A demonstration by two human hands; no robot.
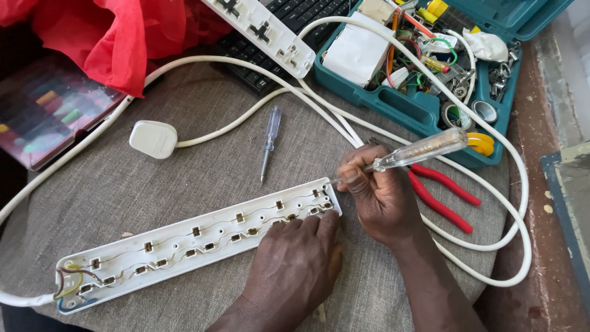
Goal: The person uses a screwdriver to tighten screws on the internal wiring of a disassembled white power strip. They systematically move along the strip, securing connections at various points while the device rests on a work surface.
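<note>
An opened white power strip base (pixel 184 243) lies on grey cloth, its brass contacts and wiring bared. My left hand (pixel 295 264) presses flat on its near edge toward the right end. My right hand (pixel 375 193) grips a clear-handled screwdriver (pixel 418 150), whose tip touches the strip's right end. A thick white cable (pixel 516 203) loops around to the right.
A small clear screwdriver (pixel 269 140) and a white plug (pixel 153 139) lie on the cloth. Red-handled pliers (pixel 445 197) sit by my right hand. A teal toolbox (pixel 424 110) of parts, the strip's cover (pixel 261 32), a keyboard (pixel 295 15) and red fabric (pixel 117 37) are behind.
</note>
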